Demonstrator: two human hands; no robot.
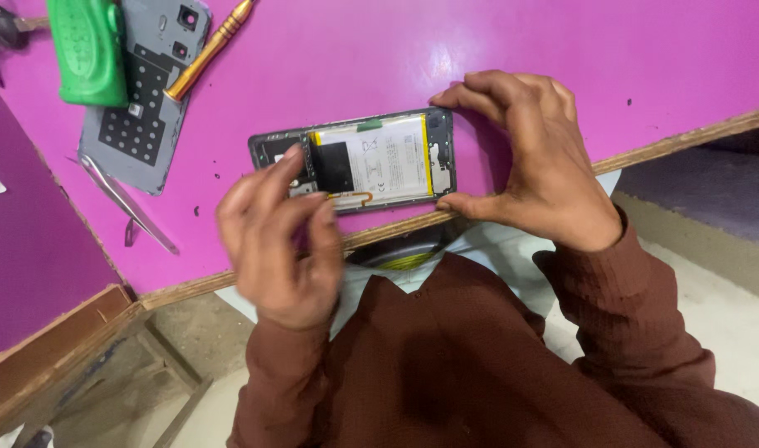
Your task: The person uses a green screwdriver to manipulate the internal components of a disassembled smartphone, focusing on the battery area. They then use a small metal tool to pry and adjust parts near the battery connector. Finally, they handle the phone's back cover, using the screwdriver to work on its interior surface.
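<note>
Holding an opened phone at the table's near edge

Bracing the opened phone [359, 160] on the pink table [512, 50], my right hand [535, 170] spans its end, thumb on the near edge and fingers on the far edge, a wide clamp. My left hand [280, 241] sits at the phone's eight o'clock, fingertips curled narrow over its dark end; I cannot tell whether they pinch anything. Toward ten o'clock lie tweezers [126, 203], the grey back cover [147, 91], a brass-handled screwdriver [209, 50] and a green tool [87, 50].
</note>
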